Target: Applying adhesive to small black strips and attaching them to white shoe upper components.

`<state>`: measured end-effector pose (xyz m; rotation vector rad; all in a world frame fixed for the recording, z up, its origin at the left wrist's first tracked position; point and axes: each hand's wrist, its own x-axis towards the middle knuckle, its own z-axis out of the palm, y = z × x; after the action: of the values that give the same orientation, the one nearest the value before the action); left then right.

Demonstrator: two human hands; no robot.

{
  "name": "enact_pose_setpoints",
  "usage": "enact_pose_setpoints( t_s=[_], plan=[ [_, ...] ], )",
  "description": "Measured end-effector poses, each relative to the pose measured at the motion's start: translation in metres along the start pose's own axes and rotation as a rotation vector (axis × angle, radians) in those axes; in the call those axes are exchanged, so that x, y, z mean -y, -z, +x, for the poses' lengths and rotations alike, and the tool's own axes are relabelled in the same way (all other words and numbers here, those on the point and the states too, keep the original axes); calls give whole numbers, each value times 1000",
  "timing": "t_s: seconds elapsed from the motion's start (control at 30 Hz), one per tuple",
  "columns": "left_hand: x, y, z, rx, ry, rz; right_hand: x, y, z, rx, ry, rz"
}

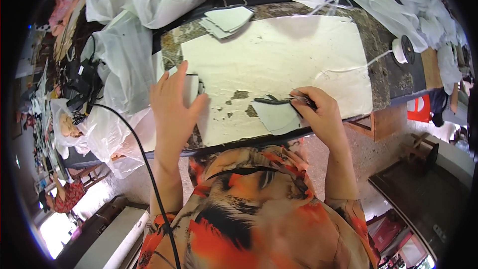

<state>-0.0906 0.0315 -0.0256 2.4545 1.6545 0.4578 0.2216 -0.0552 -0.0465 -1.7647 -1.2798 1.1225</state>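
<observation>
My left hand (173, 102) is open, its fingers spread over the left side of the worktable. Partly under it lies a small stack of white pieces with dark edges (191, 87). My right hand (321, 114) is closed at the right end of a pale, flat cut piece with a black edge strip (279, 118), near the table's front edge. Something dark and slim also shows between the fingers of that hand; its kind is hidden. Beneath everything is a worn cream sheet (279, 55), torn in spots near the middle.
More white cut pieces (226, 22) are stacked at the back left. A spool of white tape (402, 51) stands on the right, its tape running onto the sheet. Translucent plastic bags (122, 65) crowd the left and back. A black cable (132, 129) hangs across the left.
</observation>
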Motion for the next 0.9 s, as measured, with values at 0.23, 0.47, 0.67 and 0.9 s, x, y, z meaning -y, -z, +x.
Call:
enact_pose_setpoints(
  t_s=[0.23, 0.47, 0.67, 0.9],
  plan=[
    [-2, 27, -5, 112, 9, -108, 3, 9, -6, 142, 149, -195],
    [-86, -37, -6, 191, -261, -287, 9, 15, -12, 112, 59, -102],
    [-94, -47, -12, 199, -294, -301, 5, 18, -21, 87, -17, -154],
    [-104, -43, -7, 234, -251, -316, -2, 12, -19, 49, 38, -187]
  ],
)
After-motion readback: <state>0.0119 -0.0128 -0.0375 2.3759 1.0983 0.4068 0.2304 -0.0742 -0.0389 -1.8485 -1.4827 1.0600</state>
